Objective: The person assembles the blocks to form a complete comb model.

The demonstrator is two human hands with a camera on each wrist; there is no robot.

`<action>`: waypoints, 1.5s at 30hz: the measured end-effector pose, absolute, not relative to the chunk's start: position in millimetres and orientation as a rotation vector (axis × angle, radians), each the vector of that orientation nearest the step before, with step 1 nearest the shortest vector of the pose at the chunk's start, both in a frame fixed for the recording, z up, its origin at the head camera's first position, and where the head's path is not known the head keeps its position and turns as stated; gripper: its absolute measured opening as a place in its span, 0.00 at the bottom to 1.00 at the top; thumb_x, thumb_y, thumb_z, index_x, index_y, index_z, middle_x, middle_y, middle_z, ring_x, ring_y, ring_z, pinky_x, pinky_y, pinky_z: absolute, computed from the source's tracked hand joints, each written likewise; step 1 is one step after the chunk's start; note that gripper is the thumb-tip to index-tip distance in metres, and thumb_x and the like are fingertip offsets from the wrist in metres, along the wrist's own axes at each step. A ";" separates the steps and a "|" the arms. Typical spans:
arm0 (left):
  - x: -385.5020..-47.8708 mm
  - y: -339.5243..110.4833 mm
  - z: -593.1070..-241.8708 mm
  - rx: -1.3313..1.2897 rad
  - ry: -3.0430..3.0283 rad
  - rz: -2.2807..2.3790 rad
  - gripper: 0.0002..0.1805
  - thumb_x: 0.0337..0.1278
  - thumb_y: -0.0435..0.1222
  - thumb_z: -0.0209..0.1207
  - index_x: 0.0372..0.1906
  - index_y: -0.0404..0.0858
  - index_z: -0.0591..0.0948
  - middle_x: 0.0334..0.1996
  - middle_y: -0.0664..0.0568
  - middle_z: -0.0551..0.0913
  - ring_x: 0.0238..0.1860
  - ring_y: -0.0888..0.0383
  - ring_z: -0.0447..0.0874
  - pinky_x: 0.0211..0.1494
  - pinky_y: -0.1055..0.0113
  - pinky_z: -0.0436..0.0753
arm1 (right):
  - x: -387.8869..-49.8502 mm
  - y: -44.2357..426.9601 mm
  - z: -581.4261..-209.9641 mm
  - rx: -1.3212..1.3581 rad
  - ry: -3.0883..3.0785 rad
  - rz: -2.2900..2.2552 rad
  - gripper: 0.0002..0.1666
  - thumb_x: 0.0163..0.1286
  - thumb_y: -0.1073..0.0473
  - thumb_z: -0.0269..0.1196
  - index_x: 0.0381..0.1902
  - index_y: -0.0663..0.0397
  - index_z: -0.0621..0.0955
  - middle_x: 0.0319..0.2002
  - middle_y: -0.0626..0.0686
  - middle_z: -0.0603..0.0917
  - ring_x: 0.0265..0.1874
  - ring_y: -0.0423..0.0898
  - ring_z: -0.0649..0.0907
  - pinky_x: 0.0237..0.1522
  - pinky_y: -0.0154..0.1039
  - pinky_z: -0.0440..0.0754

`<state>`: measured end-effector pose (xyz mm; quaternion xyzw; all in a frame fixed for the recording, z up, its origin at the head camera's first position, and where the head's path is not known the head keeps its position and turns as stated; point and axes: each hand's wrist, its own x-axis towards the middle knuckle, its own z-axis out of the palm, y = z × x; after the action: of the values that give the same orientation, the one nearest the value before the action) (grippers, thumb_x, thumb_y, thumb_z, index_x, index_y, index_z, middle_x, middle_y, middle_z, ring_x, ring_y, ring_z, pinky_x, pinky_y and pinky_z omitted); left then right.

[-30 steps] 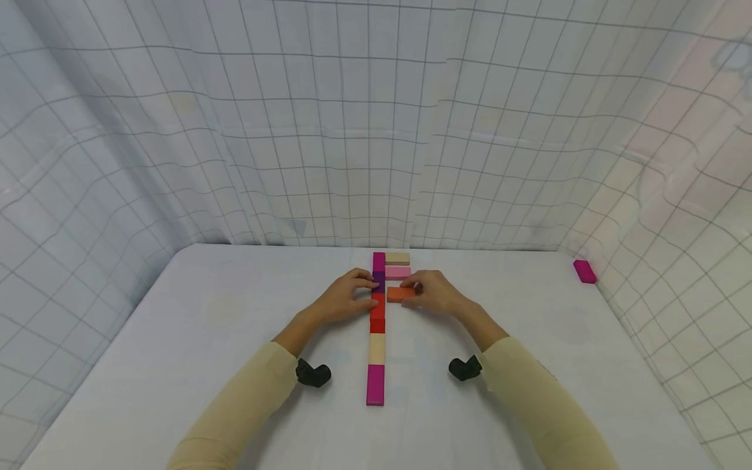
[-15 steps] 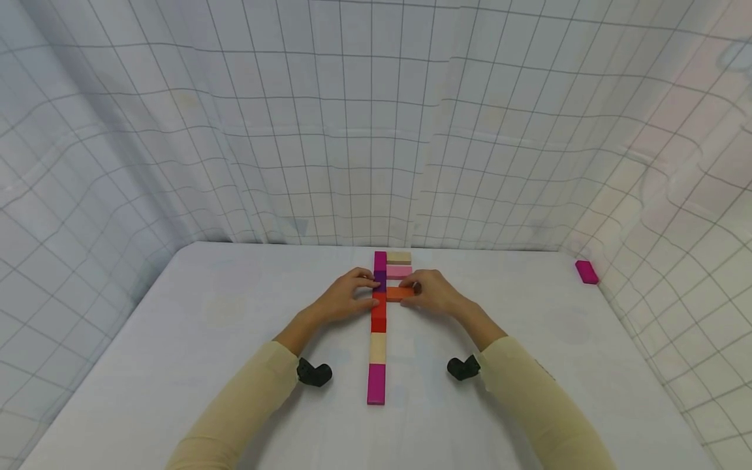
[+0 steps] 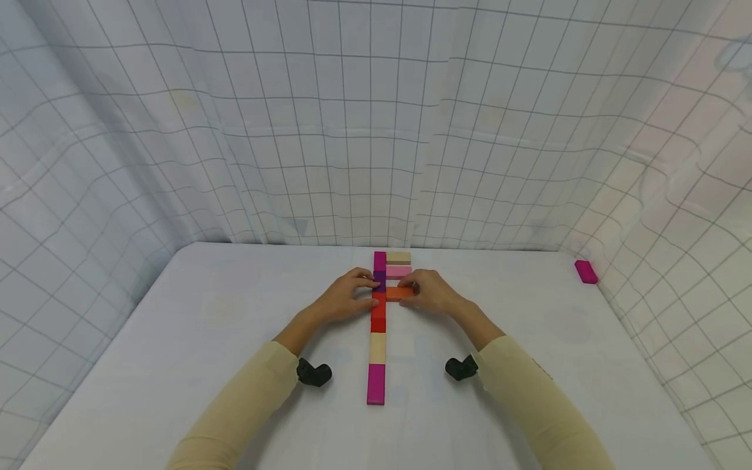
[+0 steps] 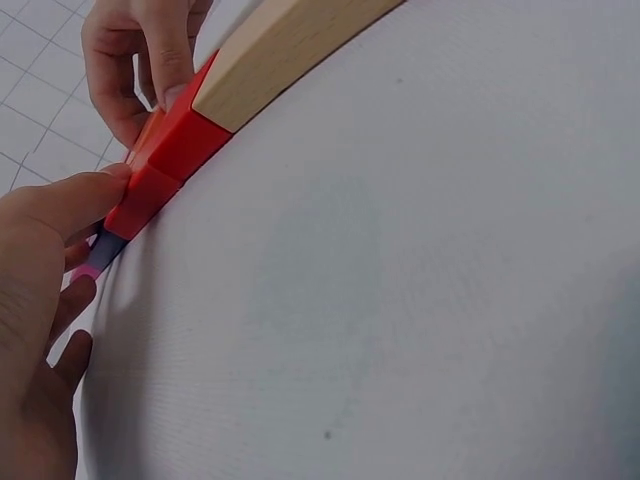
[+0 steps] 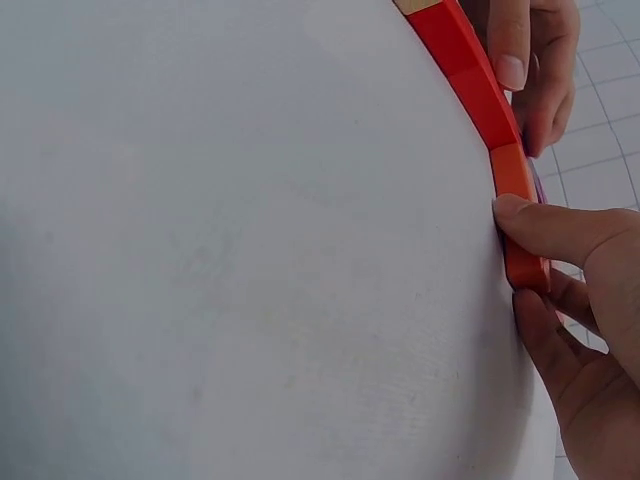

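Observation:
My right hand (image 3: 433,292) pinches an orange block (image 3: 396,294) between thumb and fingers. The block lies crosswise, its left end against the row of blocks; in the right wrist view the orange block (image 5: 512,170) meets a red one. My left hand (image 3: 343,297) rests at the row's left side, its thumb touching the upper red block (image 3: 378,304) and its fingertips at the purple block (image 3: 380,281). Above the orange block, a pink block (image 3: 399,272) and a beige block (image 3: 398,258) also extend rightward from the row. A magenta block (image 3: 380,260) tops the row.
Below the upper red block, the row continues with another red block (image 3: 378,325), a natural wood block (image 3: 378,348) and a magenta block (image 3: 376,384). A separate magenta block (image 3: 585,271) lies at the white table's far right. Grid-patterned curtains (image 3: 364,130) enclose the table's back and sides.
My right hand has slid the orange block a little left, closing the small gap between it and the row. My left hand has stayed in place.

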<state>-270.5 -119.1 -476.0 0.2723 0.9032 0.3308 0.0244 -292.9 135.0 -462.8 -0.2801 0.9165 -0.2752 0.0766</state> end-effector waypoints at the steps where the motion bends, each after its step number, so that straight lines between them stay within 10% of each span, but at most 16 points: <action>1: -271.0 -119.1 -476.5 0.840 2.794 1.024 0.23 0.66 0.40 0.68 0.61 0.32 0.84 0.64 0.42 0.75 0.68 0.44 0.70 0.73 0.47 0.69 | -292.6 134.7 -462.6 -0.842 2.746 -0.825 0.19 0.66 0.59 0.75 0.53 0.57 0.87 0.40 0.47 0.83 0.41 0.46 0.78 0.45 0.38 0.81; 45: -229.8 -116.8 -480.2 0.931 2.790 0.990 0.24 0.65 0.40 0.70 0.63 0.35 0.83 0.60 0.47 0.76 0.64 0.49 0.72 0.67 0.54 0.77 | -286.0 258.1 -437.8 -0.765 2.871 -0.943 0.22 0.69 0.61 0.72 0.57 0.67 0.84 0.54 0.62 0.85 0.51 0.59 0.82 0.55 0.55 0.82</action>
<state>-229.8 -116.8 -480.2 0.2998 0.8989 0.3189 0.0193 -286.0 258.1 -437.8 -0.2454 0.9210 -0.3024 0.0121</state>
